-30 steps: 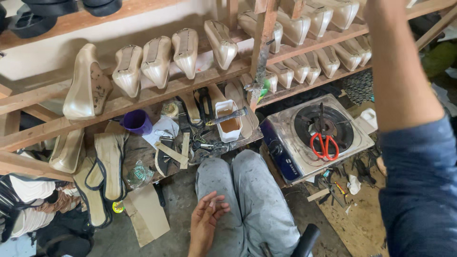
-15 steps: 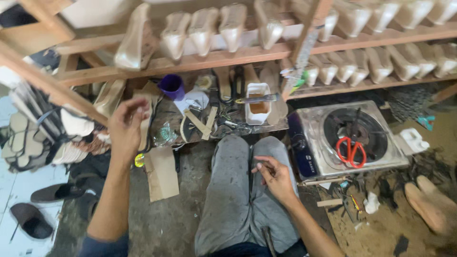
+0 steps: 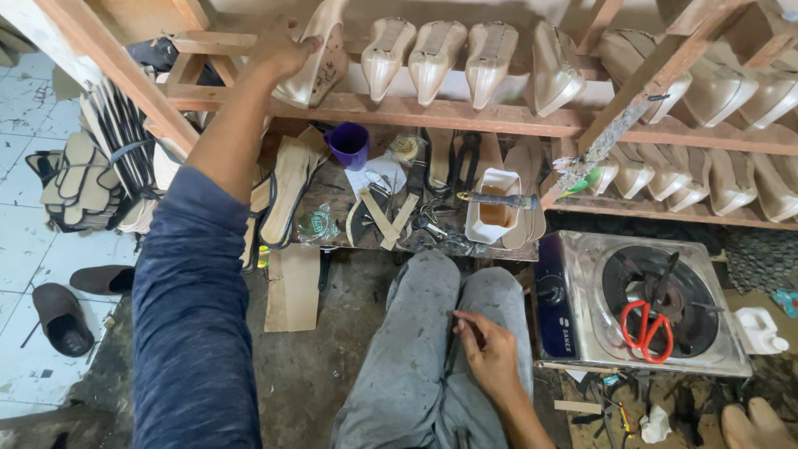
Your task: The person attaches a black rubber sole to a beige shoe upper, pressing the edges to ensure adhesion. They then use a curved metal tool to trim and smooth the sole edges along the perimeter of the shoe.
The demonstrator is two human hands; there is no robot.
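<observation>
Up on the wooden shelf, the left hand closes over the heel end of a pale beige plastic shoe last, the leftmost of a row; its grip wraps the back of the last, fingers curled over the top. Just right of that grip stand three more cream lasts, close enough to be knocked. Lifting well probably means drawing the last straight off the shelf, away from its neighbours. Far below, the right hand rests on the grey-trousered thigh, fingers pinched on what looks like a thin dark tool I cannot make out.
</observation>
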